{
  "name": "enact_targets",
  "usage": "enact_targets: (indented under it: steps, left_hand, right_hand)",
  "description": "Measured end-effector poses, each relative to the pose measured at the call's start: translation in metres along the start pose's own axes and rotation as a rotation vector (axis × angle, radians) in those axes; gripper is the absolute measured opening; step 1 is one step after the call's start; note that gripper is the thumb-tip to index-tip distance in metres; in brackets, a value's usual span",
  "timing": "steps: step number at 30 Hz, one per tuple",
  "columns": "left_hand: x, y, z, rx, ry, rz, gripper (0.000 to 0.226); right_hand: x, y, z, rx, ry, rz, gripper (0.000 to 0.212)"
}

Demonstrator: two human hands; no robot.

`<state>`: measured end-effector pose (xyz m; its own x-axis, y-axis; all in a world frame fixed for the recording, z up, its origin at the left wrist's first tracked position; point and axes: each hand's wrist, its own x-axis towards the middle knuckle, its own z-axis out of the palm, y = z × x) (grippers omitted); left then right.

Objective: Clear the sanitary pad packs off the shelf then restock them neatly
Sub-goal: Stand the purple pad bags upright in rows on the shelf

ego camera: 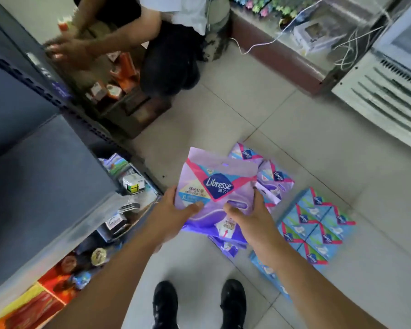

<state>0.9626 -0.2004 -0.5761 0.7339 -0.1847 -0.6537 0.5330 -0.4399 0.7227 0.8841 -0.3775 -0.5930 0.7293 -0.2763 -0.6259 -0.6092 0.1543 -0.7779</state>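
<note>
Both grips closed on one purple Libresse pack (217,186): left hand (173,207) at its lower left edge, right hand (252,216) at lower right. More purple packs (274,179) just beyond right grip; blue packs (316,231) on floor to its right.

Purple pack (217,186) with pink chevron; blue-green packs (318,226); black, seemingly plain shoes (233,302).

Hands of the wearer: 2, the left hand (176,206) and the right hand (252,216)
Purple packs held up: 1, the purple pack (214,193)
Purple packs on the floor (271,119): at least 4, overlapping, exact count unclear (274,179)
Blue packs on the floor: about 7, partly hidden (316,224)
Black shoes: 2 (165,302)
Other people: 1 (166,55)
</note>
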Motion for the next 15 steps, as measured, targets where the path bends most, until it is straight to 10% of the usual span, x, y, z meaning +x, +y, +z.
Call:
enact_targets:
  steps: [15]
  left_hand:
    - [0.294,-0.033,0.069,0.2,-0.058,-0.026,0.028]
  right_hand:
    - [0.17,0.108,-0.056,-0.175,0.358,0.35,0.036]
